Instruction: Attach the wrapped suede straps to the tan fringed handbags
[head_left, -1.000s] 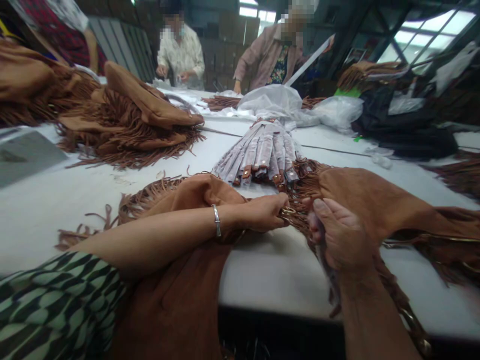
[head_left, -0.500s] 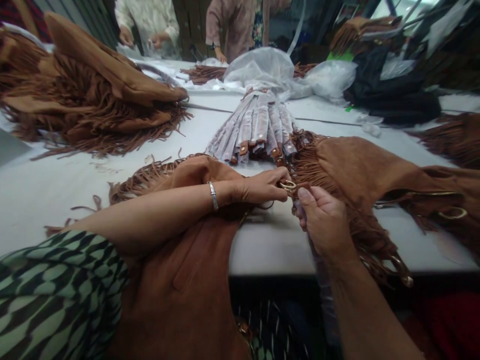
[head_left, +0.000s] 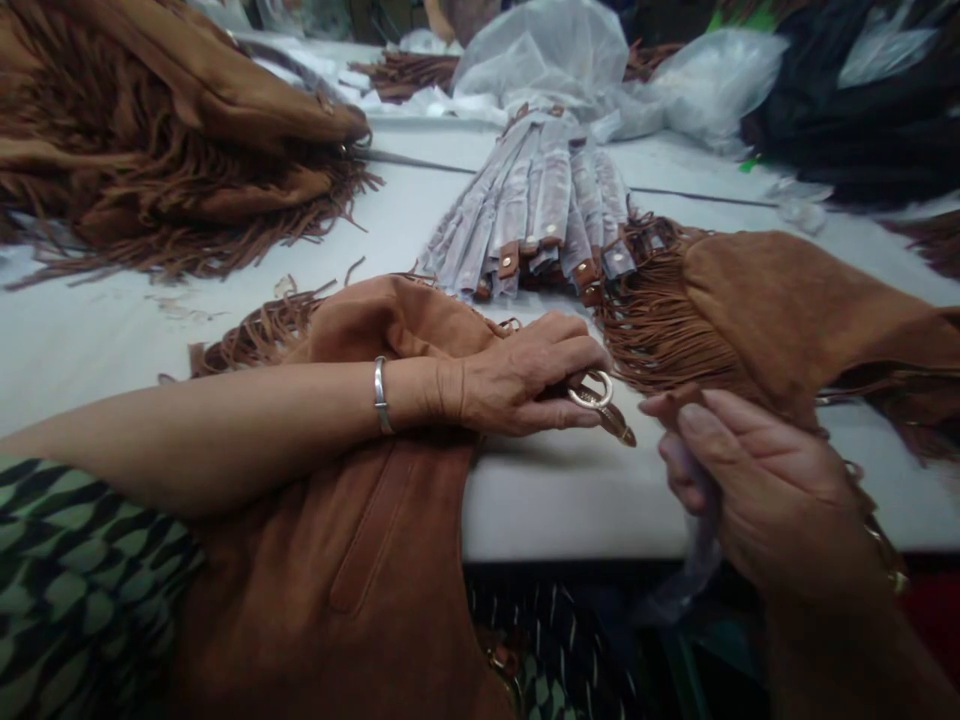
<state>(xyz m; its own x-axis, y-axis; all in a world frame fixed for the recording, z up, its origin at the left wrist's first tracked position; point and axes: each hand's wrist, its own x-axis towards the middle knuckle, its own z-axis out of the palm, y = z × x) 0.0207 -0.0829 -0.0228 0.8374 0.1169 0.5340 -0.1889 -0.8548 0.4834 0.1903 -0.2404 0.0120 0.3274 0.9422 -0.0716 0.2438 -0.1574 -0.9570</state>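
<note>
My left hand (head_left: 525,380), with a silver bracelet (head_left: 381,394) on the wrist, is closed on a gold metal ring (head_left: 606,386). A short gold-tipped piece (head_left: 618,428) hangs beside the ring. Beneath that forearm lies a brown suede bag (head_left: 300,610) with a stitched slot on its side, draped over the table's near edge. To the right and apart from the ring, my right hand (head_left: 780,490) pinches the brown leather end of a strap (head_left: 684,396). Clear plastic wraps the strap, which hangs down below the hand.
A fan of plastic-wrapped straps (head_left: 532,200) with snap ends lies mid-table. Fringed suede bags are piled left (head_left: 225,120), and another fringed bag (head_left: 780,300) lies right. Plastic bags (head_left: 540,50) and a dark heap (head_left: 847,130) are at the back of the white table (head_left: 555,500).
My right hand has moved right with the strap end, away from the ring; the two hands were together before. The view has shifted closer and lower, cutting off the people across the table.
</note>
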